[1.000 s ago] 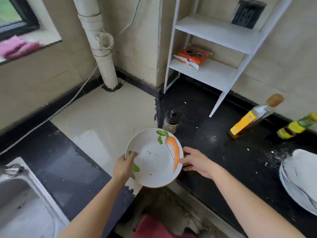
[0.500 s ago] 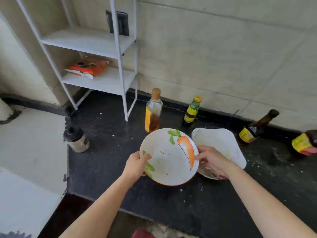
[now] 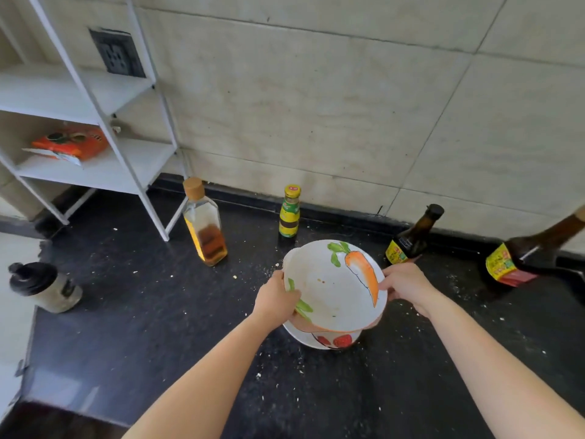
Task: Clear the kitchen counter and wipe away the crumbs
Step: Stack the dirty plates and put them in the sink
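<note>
A white plate with a painted carrot (image 3: 332,289) is tilted over a stack of white dishes, the lowest a strawberry-patterned dish (image 3: 335,341), on the black counter (image 3: 142,327). My left hand (image 3: 275,299) grips the plate's left rim and my right hand (image 3: 403,285) grips its right rim. Most of the stack is hidden under the carrot plate. Pale crumbs (image 3: 262,397) are scattered over the counter around the stack.
An oil bottle with a cork (image 3: 204,223), a small green-labelled bottle (image 3: 289,212) and two dark bottles (image 3: 411,239) (image 3: 525,255) stand along the wall. A black-lidded jar (image 3: 44,286) sits at the left. A white shelf rack (image 3: 95,128) holds an orange packet (image 3: 71,144).
The view swung right from the sink side to the dark counter. Both hands carried the carrot plate rightwards and now hold it over the stack of dishes.
</note>
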